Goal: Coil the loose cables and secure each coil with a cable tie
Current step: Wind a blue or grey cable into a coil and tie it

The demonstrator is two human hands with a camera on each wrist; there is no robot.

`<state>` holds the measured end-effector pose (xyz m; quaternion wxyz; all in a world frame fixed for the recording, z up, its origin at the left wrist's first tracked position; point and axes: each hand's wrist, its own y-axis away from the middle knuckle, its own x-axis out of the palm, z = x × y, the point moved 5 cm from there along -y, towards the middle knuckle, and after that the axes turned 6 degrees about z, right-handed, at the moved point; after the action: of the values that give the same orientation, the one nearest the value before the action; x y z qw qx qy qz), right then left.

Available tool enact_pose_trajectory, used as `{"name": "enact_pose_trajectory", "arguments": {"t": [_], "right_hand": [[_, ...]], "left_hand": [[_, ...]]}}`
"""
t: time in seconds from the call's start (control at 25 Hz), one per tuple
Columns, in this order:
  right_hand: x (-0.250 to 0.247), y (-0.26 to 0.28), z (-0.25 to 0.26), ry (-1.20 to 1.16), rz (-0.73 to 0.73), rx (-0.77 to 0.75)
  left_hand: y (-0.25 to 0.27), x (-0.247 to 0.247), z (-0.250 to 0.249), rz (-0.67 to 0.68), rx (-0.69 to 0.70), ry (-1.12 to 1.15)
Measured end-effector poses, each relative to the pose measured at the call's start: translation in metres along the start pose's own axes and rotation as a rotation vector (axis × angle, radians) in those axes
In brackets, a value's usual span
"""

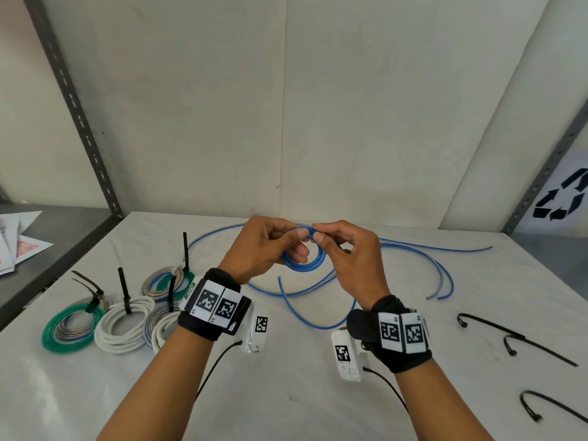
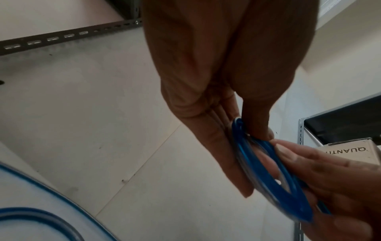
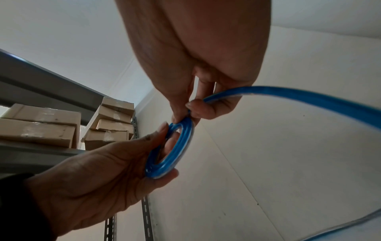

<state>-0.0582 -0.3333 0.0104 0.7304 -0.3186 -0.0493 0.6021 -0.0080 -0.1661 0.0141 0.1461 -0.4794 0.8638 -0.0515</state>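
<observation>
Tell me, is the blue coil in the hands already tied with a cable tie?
No, the blue coil carries no tie; three loose black cable ties lie on the table.

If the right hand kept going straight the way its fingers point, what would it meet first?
The right hand points left, toward the left hand. It would press first into the blue coil both hands hold, then the left hand's fingers; they look almost touching.

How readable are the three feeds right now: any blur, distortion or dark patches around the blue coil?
Head view: evenly lit, blue coil sharp, shelf uprights bowed by the wide lens. Left wrist view: left hand backlit and dark, coil soft. Right wrist view: right hand shadowed, cable in the foreground blurred.
</observation>
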Motion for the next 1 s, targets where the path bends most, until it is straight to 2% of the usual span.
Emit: {"name": "enact_pose_trajectory", "arguments": {"t": [0.16,0.32,0.44,0.6,0.76,1.0], "right_hand": [[0.002,0.000,0.001,-0.081,0.031,0.028],[0.001,0.001,0.001,-0.181,-0.047,0.058],[0.004,0.001,0.002,-0.221,-0.004,0.075],[-0.001,0.000,0.001,-0.211,-0.002,0.071],[-0.001,0.001,-0.004,-0.184,0.070,0.097],[0.004,0.002,0.002,-0.183,0.023,0.045]], "left_hand": [[0.000,-0.003,0.000,-0.011,0.004,0.043],[0.000,-0.003,-0.001,-0.032,0.024,0.087],[-0.001,-0.005,0.000,-0.074,0.025,0.131],[-0.001,-0.002,0.002,-0.038,-0.024,0.117],[0.000,-0.006,0.005,0.003,-0.038,0.053],[0.001,-0.011,0.003,-0.065,-0.016,0.140]]}}
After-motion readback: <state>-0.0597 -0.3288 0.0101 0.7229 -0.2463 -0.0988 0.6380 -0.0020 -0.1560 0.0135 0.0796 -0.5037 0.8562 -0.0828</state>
